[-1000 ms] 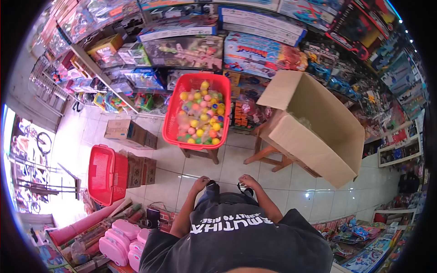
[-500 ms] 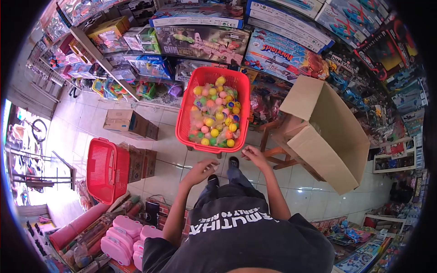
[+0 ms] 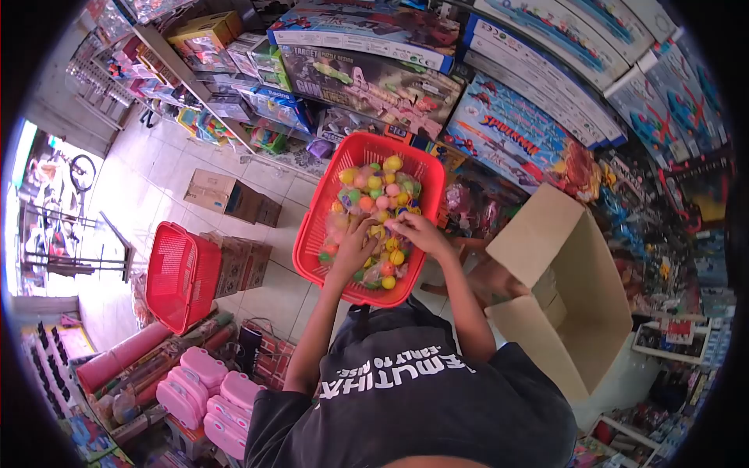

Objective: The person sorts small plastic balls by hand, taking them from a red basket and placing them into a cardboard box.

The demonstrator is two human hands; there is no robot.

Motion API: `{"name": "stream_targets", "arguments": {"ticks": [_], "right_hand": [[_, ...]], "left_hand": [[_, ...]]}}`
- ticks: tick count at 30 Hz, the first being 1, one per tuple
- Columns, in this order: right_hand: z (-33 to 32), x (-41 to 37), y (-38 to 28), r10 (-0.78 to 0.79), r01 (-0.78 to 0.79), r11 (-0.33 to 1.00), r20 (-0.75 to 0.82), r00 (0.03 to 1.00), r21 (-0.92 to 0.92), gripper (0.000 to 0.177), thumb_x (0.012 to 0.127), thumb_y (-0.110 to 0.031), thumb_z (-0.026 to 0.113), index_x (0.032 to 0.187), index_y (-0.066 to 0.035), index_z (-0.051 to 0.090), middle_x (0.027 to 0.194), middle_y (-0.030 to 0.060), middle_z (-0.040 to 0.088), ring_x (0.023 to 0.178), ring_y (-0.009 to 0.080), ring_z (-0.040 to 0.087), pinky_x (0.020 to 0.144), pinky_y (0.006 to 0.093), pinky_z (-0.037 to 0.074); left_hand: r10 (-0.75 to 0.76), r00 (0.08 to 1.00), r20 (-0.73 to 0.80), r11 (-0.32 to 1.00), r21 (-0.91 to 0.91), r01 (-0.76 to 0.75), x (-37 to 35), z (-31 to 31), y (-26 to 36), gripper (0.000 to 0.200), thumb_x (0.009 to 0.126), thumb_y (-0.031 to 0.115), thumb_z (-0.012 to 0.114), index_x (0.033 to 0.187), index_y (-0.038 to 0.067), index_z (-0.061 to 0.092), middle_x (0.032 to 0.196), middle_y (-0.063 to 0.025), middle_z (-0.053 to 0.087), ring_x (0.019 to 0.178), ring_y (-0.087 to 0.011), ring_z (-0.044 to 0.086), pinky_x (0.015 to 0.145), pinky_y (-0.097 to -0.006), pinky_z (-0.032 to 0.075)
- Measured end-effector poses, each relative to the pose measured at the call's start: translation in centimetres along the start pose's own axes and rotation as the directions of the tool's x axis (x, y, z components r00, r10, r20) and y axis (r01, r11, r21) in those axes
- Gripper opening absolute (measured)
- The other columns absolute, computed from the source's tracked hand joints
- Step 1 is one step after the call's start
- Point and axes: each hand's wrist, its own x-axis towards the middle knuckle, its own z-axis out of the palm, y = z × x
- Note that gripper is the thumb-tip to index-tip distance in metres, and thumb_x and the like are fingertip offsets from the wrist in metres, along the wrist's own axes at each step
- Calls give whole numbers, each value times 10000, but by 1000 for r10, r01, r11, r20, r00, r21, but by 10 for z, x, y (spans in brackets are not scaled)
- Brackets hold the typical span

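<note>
In front of me stands a red plastic basket (image 3: 308,253) filled with small coloured balls (image 3: 390,189) in clear plastic bags. The balls are yellow, pink, green, orange and blue. Inside the basket, my left hand (image 3: 355,248) rests on the bagged balls, its fingers apart. My right hand (image 3: 421,234) reaches over the basket's right side, fingertips bent together on a bag near the middle. Both hands partly cover the balls beneath them.
An open cardboard box (image 3: 562,292) stands at the right. To the left are a second red basket (image 3: 183,273) and a brown carton (image 3: 234,199) on the tiled floor. Pink cases (image 3: 207,390) lie at lower left. Shelves of boxed toys (image 3: 367,86) line the far side.
Both hands have moved forward from the basket's near side onto the bagged balls. The view has tilted, and the basket appears closer to my body.
</note>
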Motion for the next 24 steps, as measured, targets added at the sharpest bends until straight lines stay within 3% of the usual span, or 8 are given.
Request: {"name": "stream_targets", "arguments": {"ticks": [1,3,4,5,11,18,20,24], "right_hand": [[-5,16,9,-5,5,1000,17,1000,-6,217,848,-211,569,934,-15,536,806,59,595,742,139,586,640,270,455],[-7,40,21,-2,4,857,4,1000,-516,199,815,-208,583,912,-41,536,848,93,595,798,209,593,665,321,455],[-5,48,20,-29,-6,716,-38,999,-698,245,743,-182,606,933,-41,542,934,159,583,875,315,574,695,391,462],[-5,58,24,-34,8,710,-23,999,-704,245,743,-182,606,933,-41,542,934,159,583,875,315,574,695,391,462],[12,93,39,-327,165,611,-57,943,-775,261,709,-120,613,944,-31,542,961,151,544,930,347,505,781,423,433],[27,101,54,-403,210,542,-32,914,-814,377,697,-143,647,1049,-59,542,979,119,534,974,309,467,857,405,371],[32,101,58,-427,194,413,-2,904,-890,425,679,-177,669,1073,-82,541,986,104,529,996,304,457,853,424,363],[35,106,61,-420,158,351,-5,907,-923,455,656,-217,691,1072,-103,548,1023,85,517,1034,300,435,857,461,347]], "left_hand": [[-14,1000,-8,997,70,14,8,4,-2,310,782,134,563,1077,58,506,1162,-144,468,1075,-325,459,879,-371,387],[-46,998,-31,988,144,50,15,13,-10,353,766,159,578,1097,71,490,1215,-143,428,1116,-343,420,910,-393,363],[-17,999,-45,953,301,30,19,18,-16,392,756,183,586,1117,78,474,1220,-140,425,1113,-339,427,902,-408,370],[15,999,-52,893,450,9,25,24,-21,432,745,207,594,1136,85,459,1226,-136,423,1110,-336,433,894,-423,377],[-247,967,-62,878,408,251,17,36,-47,468,753,264,595,1158,86,444,1238,-147,422,1108,-338,442,886,-444,380],[-355,933,-53,835,431,342,8,39,-63,535,805,416,525,1183,51,427,1172,-174,465,1025,-357,492,864,-446,376],[-390,920,-50,832,408,375,8,40,-63,581,801,443,513,1211,45,404,1196,-176,454,1043,-355,480,863,-451,365],[-415,908,-59,841,356,407,9,41,-61,628,782,438,535,1241,42,373,1226,-183,436,1078,-356,460,873,-456,349]]}}
